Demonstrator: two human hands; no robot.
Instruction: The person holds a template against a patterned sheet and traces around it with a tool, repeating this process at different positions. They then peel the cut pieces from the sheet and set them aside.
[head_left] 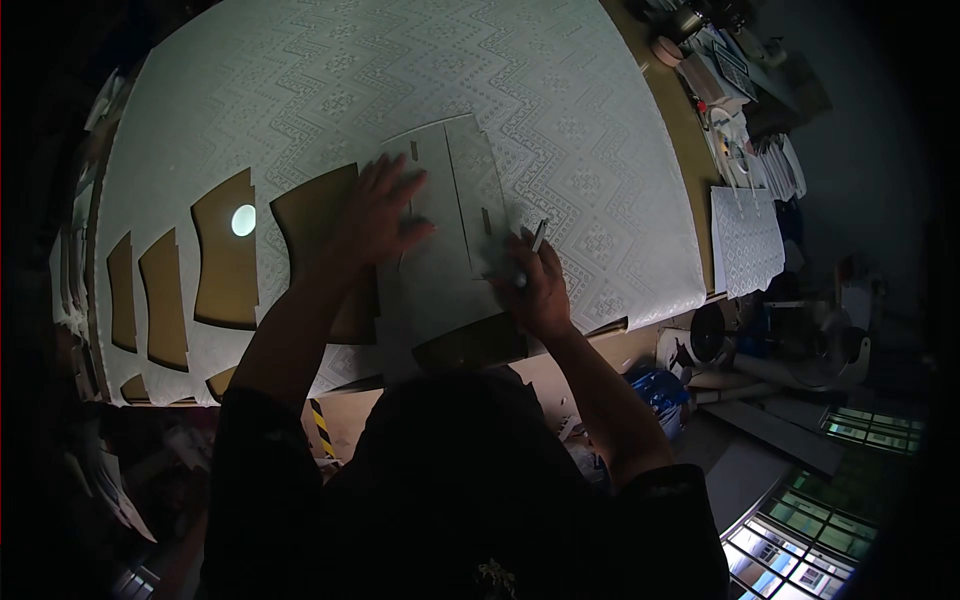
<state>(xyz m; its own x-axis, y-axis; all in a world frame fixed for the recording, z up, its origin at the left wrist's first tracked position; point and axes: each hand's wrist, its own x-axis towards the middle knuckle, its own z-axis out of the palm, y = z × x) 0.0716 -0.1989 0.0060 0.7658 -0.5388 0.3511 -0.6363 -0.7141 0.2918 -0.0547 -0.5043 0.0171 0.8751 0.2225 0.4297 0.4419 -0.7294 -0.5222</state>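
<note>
A large sheet of white patterned fabric [420,70] covers the table. On it lies a pale, flat template [430,290] with thin slots and a long line down it. My left hand [375,215] lies spread on the template's left part, slightly blurred. At the template's right edge my right hand [540,290] has its fingers curled around a slim, light pen-like tool [540,235], which points up. Left of the template, the fabric has cut-out openings where a brown surface [225,270] shows. One brown opening [335,190] is partly covered by my left forearm.
A patterned fabric piece [748,240] hangs at the table's right edge. Papers, a roll of tape [667,51] and a calculator [733,70] lie at the upper right. Beyond the near edge are a blue bag [655,395] and a fan-like object [820,345].
</note>
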